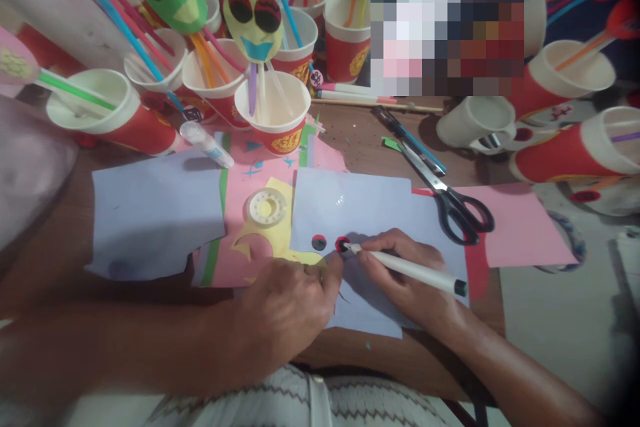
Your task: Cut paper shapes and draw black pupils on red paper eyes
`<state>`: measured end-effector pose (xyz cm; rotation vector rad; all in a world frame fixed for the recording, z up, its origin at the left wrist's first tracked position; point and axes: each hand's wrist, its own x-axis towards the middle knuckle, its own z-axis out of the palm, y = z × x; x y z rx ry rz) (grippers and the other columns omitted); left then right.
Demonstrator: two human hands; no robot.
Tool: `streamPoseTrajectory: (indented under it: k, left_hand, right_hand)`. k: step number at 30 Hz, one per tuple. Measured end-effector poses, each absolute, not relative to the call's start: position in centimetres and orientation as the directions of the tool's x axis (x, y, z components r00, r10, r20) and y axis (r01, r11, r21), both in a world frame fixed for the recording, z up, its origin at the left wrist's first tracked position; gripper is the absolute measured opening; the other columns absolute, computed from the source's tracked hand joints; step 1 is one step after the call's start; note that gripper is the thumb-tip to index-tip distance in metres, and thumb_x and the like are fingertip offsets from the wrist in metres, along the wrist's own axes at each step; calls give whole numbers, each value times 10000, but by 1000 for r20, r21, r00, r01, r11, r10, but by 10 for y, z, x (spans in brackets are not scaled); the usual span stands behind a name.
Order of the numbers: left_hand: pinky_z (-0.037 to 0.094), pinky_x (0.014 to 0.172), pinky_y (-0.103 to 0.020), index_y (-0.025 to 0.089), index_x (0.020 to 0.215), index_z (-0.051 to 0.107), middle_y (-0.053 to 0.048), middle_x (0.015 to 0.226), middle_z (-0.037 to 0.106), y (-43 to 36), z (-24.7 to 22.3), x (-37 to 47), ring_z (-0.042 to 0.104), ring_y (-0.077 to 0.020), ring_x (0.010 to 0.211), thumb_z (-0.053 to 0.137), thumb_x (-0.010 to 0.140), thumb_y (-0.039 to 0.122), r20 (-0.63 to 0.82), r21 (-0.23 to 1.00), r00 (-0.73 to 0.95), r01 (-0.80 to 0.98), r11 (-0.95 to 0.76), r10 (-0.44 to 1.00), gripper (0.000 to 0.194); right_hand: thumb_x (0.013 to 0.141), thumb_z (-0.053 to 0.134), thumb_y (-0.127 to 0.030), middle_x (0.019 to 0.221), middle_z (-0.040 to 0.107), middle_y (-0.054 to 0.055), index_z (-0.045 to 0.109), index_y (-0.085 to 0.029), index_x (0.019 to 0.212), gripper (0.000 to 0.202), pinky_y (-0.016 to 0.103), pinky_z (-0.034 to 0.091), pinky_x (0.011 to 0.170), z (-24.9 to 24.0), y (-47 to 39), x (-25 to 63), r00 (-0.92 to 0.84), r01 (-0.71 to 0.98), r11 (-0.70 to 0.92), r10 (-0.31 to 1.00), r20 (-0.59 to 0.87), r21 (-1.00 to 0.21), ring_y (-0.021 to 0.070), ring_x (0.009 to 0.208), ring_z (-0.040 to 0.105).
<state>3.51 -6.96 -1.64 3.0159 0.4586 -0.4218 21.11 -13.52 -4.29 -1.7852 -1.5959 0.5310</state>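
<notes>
My right hand (403, 267) is closed on a white marker (415, 271) with a dark end. The marker's tip touches a small red and black disc (342, 244) on pale blue paper (360, 203). My left hand (295, 300) rests on the paper, its index fingertip close below that disc; its other fingers are curled, and whether they hold anything is hidden. Another red and black disc (319, 242) lies just to the left. Behind my left hand, a white tape ring (267, 207) sits on yellow paper (280, 233).
Black-handled scissors (463, 213) lie right of the paper, beside a blue pen (413, 140). Red and white cups (273, 117) with paper faces on straws line the back. A glue stick (206, 144) and more blue paper (157, 213) are at left. A white mug (475, 121) stands right.
</notes>
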Motion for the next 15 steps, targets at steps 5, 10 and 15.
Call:
streamPoseTrajectory:
  k: [5, 10, 15]
  left_hand:
    - [464, 435, -306, 24, 1268, 466, -27, 628, 626, -70, -18, 35, 633, -205, 525, 538, 838, 120, -304, 4, 907, 306, -952, 290, 446]
    - [485, 430, -325, 14, 1268, 467, -23, 623, 627, -71, -20, 34, 628, -212, 514, 548, 798, 72, -306, -2, 909, 295, -955, 281, 481]
    - [492, 438, -328, 21, 1235, 501, -26, 630, 632, -72, -19, 33, 633, -212, 520, 568, 813, 115, -302, 12, 912, 297, -955, 279, 438]
  right_hand:
    - [817, 564, -219, 588, 652, -16, 608, -184, 727, 106, 207, 457, 483, -43, -135, 210, 173, 701, -20, 975, 142, -713, 101, 459, 581]
    - [809, 567, -205, 574, 641, -20, 611, -176, 724, 100, 203, 445, 462, -41, -135, 211, 164, 708, -6, 974, 156, -706, 89, 425, 548]
    - [805, 566, -198, 586, 658, -11, 617, -173, 726, 97, 201, 449, 460, -41, -135, 211, 167, 713, -8, 973, 158, -701, 95, 442, 571]
